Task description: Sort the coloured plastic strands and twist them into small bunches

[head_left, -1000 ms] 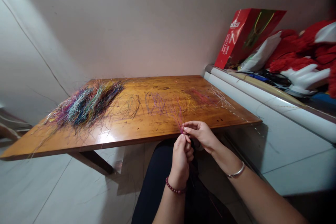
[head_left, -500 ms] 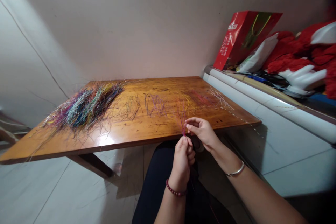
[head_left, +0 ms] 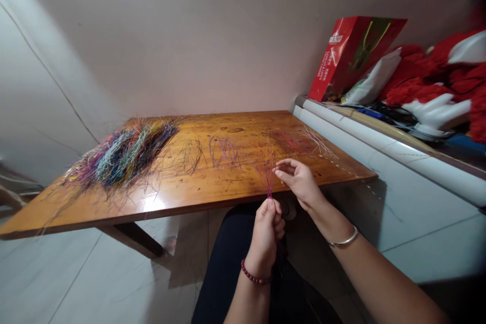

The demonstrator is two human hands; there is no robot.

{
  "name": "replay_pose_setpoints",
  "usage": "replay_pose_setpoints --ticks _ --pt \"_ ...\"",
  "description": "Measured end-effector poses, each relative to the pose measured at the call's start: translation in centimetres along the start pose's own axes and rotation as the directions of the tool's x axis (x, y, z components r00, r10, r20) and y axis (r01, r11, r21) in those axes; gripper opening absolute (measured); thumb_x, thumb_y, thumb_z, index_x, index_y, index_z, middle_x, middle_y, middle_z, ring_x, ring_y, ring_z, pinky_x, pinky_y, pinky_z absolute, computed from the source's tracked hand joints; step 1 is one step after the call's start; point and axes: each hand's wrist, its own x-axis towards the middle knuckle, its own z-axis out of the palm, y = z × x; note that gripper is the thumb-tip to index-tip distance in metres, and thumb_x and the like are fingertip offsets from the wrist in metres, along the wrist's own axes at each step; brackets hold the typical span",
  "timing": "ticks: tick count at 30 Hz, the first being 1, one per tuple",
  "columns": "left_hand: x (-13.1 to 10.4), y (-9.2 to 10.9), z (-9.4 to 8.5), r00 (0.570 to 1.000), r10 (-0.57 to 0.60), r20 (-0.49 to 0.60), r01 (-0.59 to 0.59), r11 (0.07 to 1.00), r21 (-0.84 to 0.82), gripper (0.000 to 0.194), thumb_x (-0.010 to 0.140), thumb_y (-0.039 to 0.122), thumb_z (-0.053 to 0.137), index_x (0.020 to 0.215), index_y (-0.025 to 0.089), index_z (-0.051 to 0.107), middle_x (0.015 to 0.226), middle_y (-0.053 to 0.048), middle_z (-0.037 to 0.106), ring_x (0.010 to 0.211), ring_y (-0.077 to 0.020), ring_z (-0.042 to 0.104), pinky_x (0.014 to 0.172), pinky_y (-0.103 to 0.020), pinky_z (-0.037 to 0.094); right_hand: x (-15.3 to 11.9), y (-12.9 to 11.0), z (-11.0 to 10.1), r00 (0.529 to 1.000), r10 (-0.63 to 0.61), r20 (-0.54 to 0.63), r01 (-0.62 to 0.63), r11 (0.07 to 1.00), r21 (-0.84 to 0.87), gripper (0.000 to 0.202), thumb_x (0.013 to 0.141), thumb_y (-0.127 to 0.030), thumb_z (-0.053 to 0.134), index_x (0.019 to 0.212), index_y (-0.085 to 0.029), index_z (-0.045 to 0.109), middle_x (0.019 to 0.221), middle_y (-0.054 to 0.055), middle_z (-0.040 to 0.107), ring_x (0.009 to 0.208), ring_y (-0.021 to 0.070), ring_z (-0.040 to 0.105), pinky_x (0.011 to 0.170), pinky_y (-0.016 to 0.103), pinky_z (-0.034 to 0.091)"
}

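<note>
My left hand (head_left: 268, 223), with a dark red bead bracelet at the wrist, is closed around a small bundle of purple and orange threads (head_left: 269, 186) at the table's front edge. The threads fan out upward from the fist. Just above and to the right, my right hand (head_left: 298, 178) has its thumb and index finger close together at the side of the fanned threads; whatever it pinches is too fine to make out. Loose strands in purple (head_left: 227, 153), dark, orange, red (head_left: 290, 142) and white (head_left: 319, 143) lie in separate groups on the wooden table (head_left: 190, 195).
A large heap of multicoloured threads (head_left: 125, 154) covers the table's left part. To the right, a low white unit (head_left: 379, 162) holds a red paper bag (head_left: 341, 61), a plastic packet, red fabric (head_left: 417, 71) and white gloves (head_left: 436, 111). A wall stands behind.
My right hand has moved slightly to the right and up, away from my left fist. My left hand has shifted slightly right, still around the threads.
</note>
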Motion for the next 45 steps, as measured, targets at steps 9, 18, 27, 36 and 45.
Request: replay_pose_setpoints --ticks 9,18,27,36,45 --pt "-0.1 0.3 0.1 0.999 0.017 -0.041 -0.019 0.999 -0.039 0.031 0.083 0.044 0.055 0.073 0.017 0.043 0.054 0.007 0.021 0.043 -0.0032 0.011 0.039 -0.017 0.005 -0.6 -0.6 -0.2 0.993 0.110 0.053 -0.115 0.988 0.107 0.039 0.058 -0.029 0.075 0.083 -0.021 0.045 0.075 -0.003 0.061 0.051 0.0067 0.047 0.047 0.020 0.035" --pt "0.0 0.8 0.4 0.991 0.091 -0.099 -0.118 0.942 -0.315 0.031 0.082 0.035 0.060 0.069 0.014 0.041 0.065 0.005 0.031 0.046 -0.0013 0.022 0.038 -0.014 0.015 -1.3 -1.0 -0.3 0.939 0.267 0.218 -0.317 0.916 0.244 0.037 0.061 -0.023 0.072 0.083 -0.021 0.043 0.076 -0.005 0.056 0.054 0.0050 0.047 0.047 0.017 0.035" --pt "-0.2 1.7 -0.4 0.991 0.088 -0.103 -0.131 0.818 -0.561 0.014 0.087 0.027 0.054 0.078 0.015 0.054 0.126 -0.005 0.052 0.079 -0.0070 0.056 0.045 -0.012 0.033 -2.0 0.2 0.1 0.872 0.294 0.392 -0.446 0.808 0.385 0.026 0.071 -0.021 0.068 0.082 -0.020 0.045 0.060 -0.008 0.041 0.047 0.0033 0.037 0.045 0.015 0.031" --pt "-0.2 1.6 -0.3 0.988 0.061 -0.143 -0.128 0.844 -0.521 0.013 0.085 0.025 0.057 0.076 0.014 0.056 0.138 -0.004 0.047 0.065 -0.0028 0.053 0.044 -0.012 0.032 -1.3 -0.3 -0.4 0.945 0.258 0.203 -0.324 0.834 0.446 0.026 0.068 -0.023 0.073 0.085 -0.020 0.054 0.064 -0.007 0.045 0.047 0.0026 0.039 0.044 0.015 0.036" --pt "-0.2 0.9 0.4 0.979 0.103 -0.177 -0.147 0.956 -0.256 0.026 0.084 0.034 0.057 0.072 0.014 0.047 0.119 -0.007 0.058 0.066 -0.0060 0.051 0.050 -0.015 0.032 -2.4 0.9 0.4 0.950 0.148 0.274 -0.195 0.969 0.150 0.028 0.075 -0.042 0.067 0.087 -0.016 0.067 0.057 -0.003 0.052 0.049 0.0052 0.043 0.046 0.017 0.035"
